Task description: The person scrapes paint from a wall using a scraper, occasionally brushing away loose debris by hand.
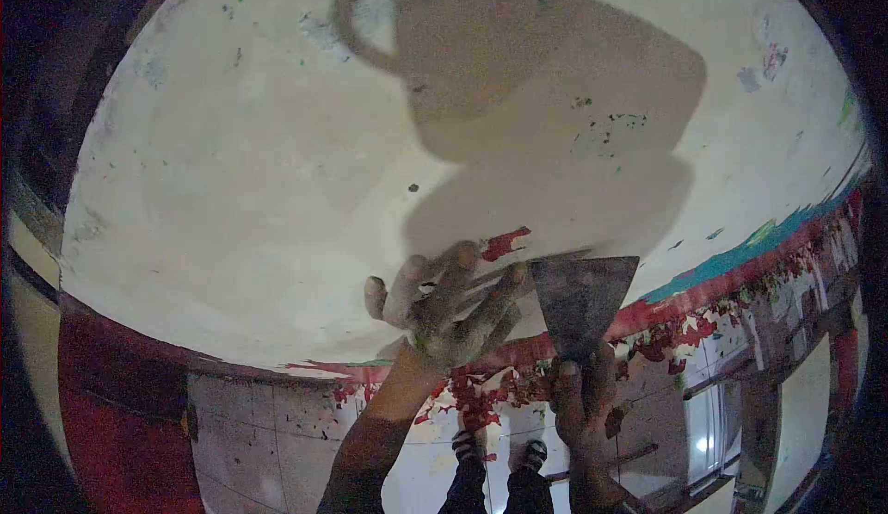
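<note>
My right hand (585, 394) is closed around the handle of a paint scraper (585, 299), its wide dark blade pointing up. The blade's straight edge overlaps the pale, scraped surface (231, 190). Beside it, to the left, my left hand (449, 306) has its fingers spread in front of the same surface and holds nothing; it looks greyish and dusty. A leftover patch of red paint (506, 243) shows just above its fingers. Along the surface's lower border runs a band of red paint (684, 297), with a teal strip (740, 260) above it on the right.
Red paint flakes (689, 338) litter the tiled floor (236, 440) below. Two shod feet (534, 454) stand there. A large shadow (546, 70) falls across the pale surface. At the lower left is a dark red area (120, 412).
</note>
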Demonstrator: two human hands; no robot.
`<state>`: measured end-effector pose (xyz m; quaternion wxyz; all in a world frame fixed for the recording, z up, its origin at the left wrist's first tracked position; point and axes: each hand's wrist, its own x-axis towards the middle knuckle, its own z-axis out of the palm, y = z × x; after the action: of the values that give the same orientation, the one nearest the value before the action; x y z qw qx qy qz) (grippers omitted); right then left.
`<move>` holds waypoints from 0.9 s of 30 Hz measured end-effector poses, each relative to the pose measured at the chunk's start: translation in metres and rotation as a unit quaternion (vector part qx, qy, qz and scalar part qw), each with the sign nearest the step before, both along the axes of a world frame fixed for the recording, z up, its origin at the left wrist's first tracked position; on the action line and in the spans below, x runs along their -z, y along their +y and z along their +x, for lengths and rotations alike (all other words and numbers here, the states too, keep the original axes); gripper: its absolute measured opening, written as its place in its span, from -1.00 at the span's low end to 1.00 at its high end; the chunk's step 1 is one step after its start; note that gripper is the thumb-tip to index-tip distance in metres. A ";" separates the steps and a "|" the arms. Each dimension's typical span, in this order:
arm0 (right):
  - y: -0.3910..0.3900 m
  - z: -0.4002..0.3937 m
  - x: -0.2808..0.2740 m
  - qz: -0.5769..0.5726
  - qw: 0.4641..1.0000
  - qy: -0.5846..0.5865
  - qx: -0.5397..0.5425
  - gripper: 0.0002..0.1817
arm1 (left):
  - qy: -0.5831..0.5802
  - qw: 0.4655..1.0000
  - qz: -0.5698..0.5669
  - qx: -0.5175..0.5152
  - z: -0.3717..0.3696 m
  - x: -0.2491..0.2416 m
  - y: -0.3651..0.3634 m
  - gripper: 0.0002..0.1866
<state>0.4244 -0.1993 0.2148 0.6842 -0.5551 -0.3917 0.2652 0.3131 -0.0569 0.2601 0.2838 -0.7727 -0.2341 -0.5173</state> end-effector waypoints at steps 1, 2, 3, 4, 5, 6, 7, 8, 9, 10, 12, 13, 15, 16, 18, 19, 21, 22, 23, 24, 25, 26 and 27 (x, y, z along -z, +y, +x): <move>-0.002 -0.001 0.000 -0.002 1.000 0.000 0.009 -0.65 | 0.004 1.000 -0.003 0.012 -0.001 0.002 0.000 -0.72; -0.004 -0.001 0.001 -0.004 1.000 0.000 0.018 -0.65 | 0.008 1.000 -0.006 0.025 -0.002 0.005 0.001 -0.75; -0.006 -0.002 0.002 -0.014 1.000 0.004 0.008 -0.64 | 0.011 0.999 -0.009 0.038 -0.003 0.008 0.001 -0.78; -0.009 0.000 0.004 -0.024 1.000 0.008 -0.002 -0.63 | -0.005 0.998 -0.025 0.061 -0.003 0.009 0.000 -0.79; -0.011 0.000 0.005 -0.034 0.999 0.012 -0.012 -0.62 | -0.022 0.995 -0.041 0.083 -0.004 0.009 -0.002 -0.79; -0.010 -0.001 0.001 -0.041 0.998 0.030 -0.022 -0.61 | -0.039 0.992 -0.056 0.105 -0.005 0.010 -0.002 -0.79; -0.008 -0.005 -0.005 -0.049 0.997 0.048 -0.031 -0.60 | -0.009 0.992 -0.046 0.117 -0.009 0.011 -0.003 -0.77; -0.006 -0.008 -0.010 -0.056 0.995 0.067 -0.040 -0.60 | 0.020 0.991 -0.036 0.130 -0.014 0.013 -0.003 -0.74; -0.003 -0.010 -0.012 -0.066 0.994 0.079 -0.046 -0.59 | 0.050 0.988 -0.027 0.143 -0.017 0.013 -0.003 -0.72; -0.001 -0.012 -0.014 -0.075 0.992 0.091 -0.052 -0.59 | 0.114 0.983 -0.018 0.142 -0.018 0.004 -0.005 -0.74; 0.001 -0.018 -0.016 -0.088 0.988 0.115 -0.060 -0.63 | 0.243 0.960 0.001 0.137 -0.019 -0.022 -0.012 -0.78; 0.000 -0.023 -0.017 -0.091 0.986 0.127 -0.062 -0.66 | 0.238 0.957 -0.021 0.164 -0.019 -0.024 -0.012 -0.76; 0.001 -0.032 -0.018 -0.087 0.981 0.161 -0.059 -0.67 | 0.231 0.946 -0.064 0.218 -0.019 -0.029 -0.010 -0.71; 0.002 -0.037 -0.017 -0.079 0.979 0.182 -0.054 -0.64 | 0.242 0.943 -0.073 0.214 -0.022 -0.030 -0.010 -0.73; 0.004 -0.042 -0.018 -0.066 0.979 0.186 -0.049 -0.63 | 0.264 0.937 -0.092 0.207 -0.030 -0.031 -0.010 -0.77; 0.005 -0.043 -0.019 -0.061 0.982 0.169 -0.049 -0.65 | 0.250 0.941 -0.099 0.204 -0.032 -0.033 -0.010 -0.76; 0.007 -0.044 -0.019 -0.059 0.985 0.153 -0.046 -0.70 | 0.219 0.948 -0.115 0.198 -0.032 -0.035 -0.011 -0.75; 0.007 -0.045 -0.017 -0.063 0.985 0.154 -0.044 -0.71 | 0.218 0.946 -0.110 0.211 -0.031 -0.035 -0.010 -0.75; 0.007 -0.046 -0.015 -0.068 0.985 0.154 -0.043 -0.73 | 0.216 0.944 -0.106 0.224 -0.031 -0.036 -0.009 -0.74; 0.004 -0.048 -0.019 -0.079 0.978 0.186 -0.050 -0.75 | 0.214 0.942 -0.104 0.238 -0.031 -0.037 -0.008 -0.73; 0.001 -0.050 -0.028 -0.087 0.970 0.218 -0.056 -0.76 | 0.229 0.940 -0.107 0.231 -0.033 -0.037 -0.008 -0.73; 0.001 -0.051 -0.033 -0.091 0.962 0.249 -0.059 -0.77 | 0.243 0.937 -0.106 0.225 -0.035 -0.038 -0.007 -0.72; 0.005 -0.051 -0.033 -0.077 0.975 0.202 -0.049 -0.77 | 0.259 0.935 -0.105 0.220 -0.036 -0.039 -0.006 -0.72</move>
<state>0.3736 -0.1944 0.2475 0.6903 -0.5212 -0.2508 0.4347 0.2769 -0.0631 0.2995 0.1311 -0.9375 -0.0293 -0.3210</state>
